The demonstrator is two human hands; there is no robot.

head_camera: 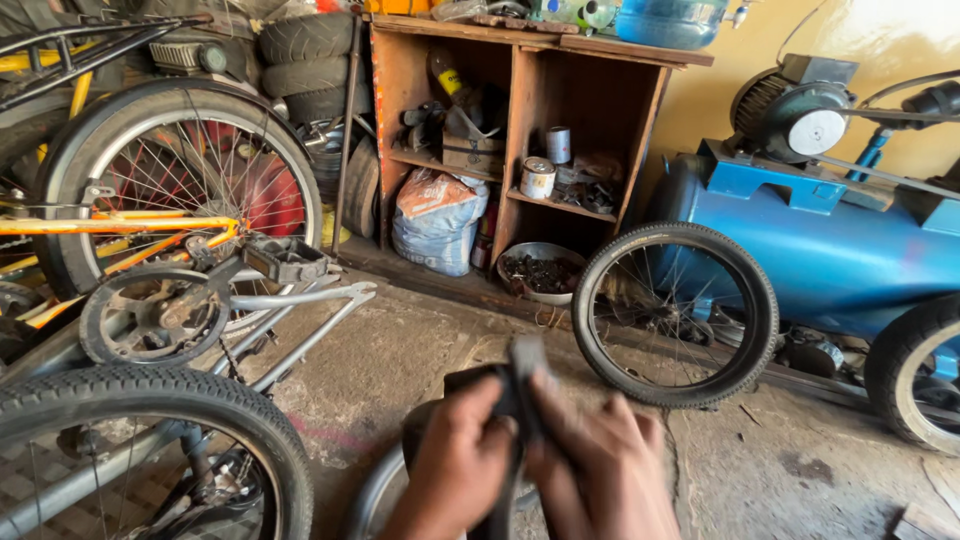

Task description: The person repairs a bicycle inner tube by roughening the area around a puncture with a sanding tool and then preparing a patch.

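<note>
My left hand [455,465] and my right hand [600,470] are together at the bottom middle of the head view. Both pinch a folded strip of black rubber, an inner tube [520,375], that sticks up between the thumbs. Under the hands lies a bare metal wheel rim [375,495], mostly hidden by them. The hands and the tube are blurred.
A small spoked wheel [675,312] leans on a blue air compressor [850,250] at right. An orange bicycle [150,225] and a grey frame [300,300] stand at left, a tyre [150,390] in front. A wooden shelf [520,130] with tins, a sack [435,220] and a bowl [540,272] is behind.
</note>
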